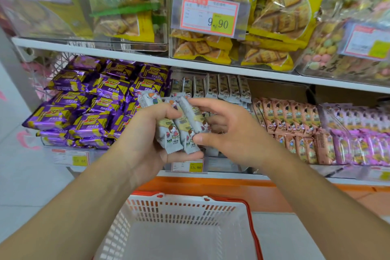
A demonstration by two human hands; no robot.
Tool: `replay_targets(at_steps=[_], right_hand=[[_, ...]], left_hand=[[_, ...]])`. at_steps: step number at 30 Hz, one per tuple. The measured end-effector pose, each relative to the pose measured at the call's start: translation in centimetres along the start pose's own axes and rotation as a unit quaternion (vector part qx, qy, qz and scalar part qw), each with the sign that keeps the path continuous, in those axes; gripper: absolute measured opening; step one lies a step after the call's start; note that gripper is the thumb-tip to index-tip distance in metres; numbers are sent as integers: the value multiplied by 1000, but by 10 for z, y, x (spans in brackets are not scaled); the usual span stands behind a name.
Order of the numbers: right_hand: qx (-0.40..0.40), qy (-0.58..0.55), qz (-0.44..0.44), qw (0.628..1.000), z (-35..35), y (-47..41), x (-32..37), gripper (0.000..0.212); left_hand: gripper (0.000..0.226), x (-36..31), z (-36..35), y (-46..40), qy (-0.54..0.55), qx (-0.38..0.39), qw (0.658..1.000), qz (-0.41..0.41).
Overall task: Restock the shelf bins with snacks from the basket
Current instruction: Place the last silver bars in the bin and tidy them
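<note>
Grey snack bars [185, 126] in both hands [145, 133], basket [190, 207] below.

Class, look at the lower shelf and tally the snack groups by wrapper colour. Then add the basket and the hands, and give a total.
Purple-and-yellow group: 1
Grey-white group: 1
Salmon-pink group: 1
Lilac-pink group: 1
Basket: 1
Hands, left hand and right hand, both gripping grey-white bars: 2
Total: 7

three held snack bars [181, 126], one basket [185, 213], two hands [145, 133]
</note>
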State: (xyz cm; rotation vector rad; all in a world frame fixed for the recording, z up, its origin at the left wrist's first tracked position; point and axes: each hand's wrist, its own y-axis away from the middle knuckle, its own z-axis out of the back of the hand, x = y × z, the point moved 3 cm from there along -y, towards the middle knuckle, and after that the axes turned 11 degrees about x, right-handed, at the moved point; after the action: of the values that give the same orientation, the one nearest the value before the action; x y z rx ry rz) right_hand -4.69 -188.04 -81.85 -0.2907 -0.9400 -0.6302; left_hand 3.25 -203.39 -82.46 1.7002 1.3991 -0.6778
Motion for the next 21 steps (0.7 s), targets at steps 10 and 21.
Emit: replay_targets(at_steps=[10, 21], right_hand=[[-135, -1, -27, 990, 11, -53, -15, 57], [-169, 156, -63, 971, 4, -57, -8, 56]], left_hand=[[29, 2, 20, -15, 11, -75, 997, -2], [24, 10, 26, -23, -71, -91, 993, -16]])
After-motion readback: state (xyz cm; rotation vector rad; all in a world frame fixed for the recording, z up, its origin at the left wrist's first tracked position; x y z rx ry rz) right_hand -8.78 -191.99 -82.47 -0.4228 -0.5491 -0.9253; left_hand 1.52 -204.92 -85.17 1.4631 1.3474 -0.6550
